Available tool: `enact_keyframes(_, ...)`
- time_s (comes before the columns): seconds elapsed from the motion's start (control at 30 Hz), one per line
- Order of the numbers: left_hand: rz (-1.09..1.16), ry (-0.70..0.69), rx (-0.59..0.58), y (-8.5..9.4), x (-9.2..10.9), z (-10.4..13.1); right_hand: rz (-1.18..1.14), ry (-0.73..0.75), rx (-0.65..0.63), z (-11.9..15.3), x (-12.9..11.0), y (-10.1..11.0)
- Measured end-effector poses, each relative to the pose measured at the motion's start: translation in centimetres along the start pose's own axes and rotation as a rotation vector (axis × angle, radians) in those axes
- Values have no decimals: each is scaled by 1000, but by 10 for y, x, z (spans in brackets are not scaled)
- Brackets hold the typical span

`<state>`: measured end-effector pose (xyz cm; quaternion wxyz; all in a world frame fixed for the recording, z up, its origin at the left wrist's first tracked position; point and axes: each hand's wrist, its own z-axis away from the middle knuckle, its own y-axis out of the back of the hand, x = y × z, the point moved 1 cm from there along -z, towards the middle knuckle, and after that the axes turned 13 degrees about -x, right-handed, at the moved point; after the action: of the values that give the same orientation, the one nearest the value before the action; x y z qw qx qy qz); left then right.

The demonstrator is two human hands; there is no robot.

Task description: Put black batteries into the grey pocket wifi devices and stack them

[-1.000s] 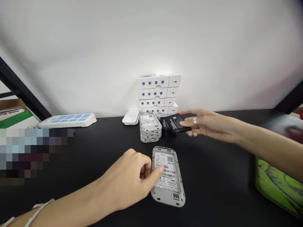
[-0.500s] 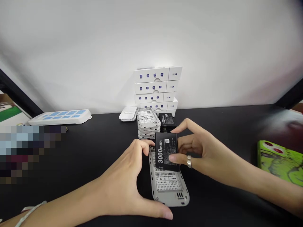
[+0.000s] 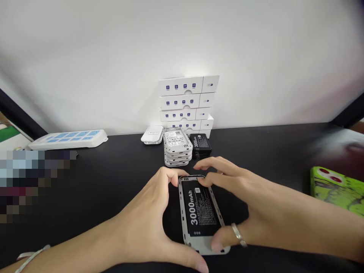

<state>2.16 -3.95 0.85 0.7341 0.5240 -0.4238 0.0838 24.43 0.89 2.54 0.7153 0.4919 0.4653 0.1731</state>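
Observation:
A black 3000mAh battery lies inside the recess of a white device shell on the black table. My left hand is spread around the shell's left side, fingertips at its top edge and thumb at its bottom corner. My right hand is on the right, fingers apart, one fingertip on the shell's upper edge and the thumb near its lower right part. Behind them stand a stack of similar shells and a pile of black batteries.
Several white boxes are stacked against the wall. Beside the shells lies a small pile of white covers. A power strip is at the left, and a green patterned object lies at the right.
The battery has gone from my right hand's grip above the shell down into its recess. My right hand has let go and opened out over the shell; my left hand has hardly moved.

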Motion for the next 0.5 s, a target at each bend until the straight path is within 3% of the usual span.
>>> enact_keyframes(0.13, 68, 13, -20, 0, -1, 0, 112, 52, -69, 3, -9, -2)
enact_keyframes(0.33, -17, -22, -26, -3, -7, 0, 249, 75, -59, 4, -18, -6)
enact_keyframes(0.5, -89, -41, -20, -4, -5, 1, 249, -8, -10, 34, 12, 6)
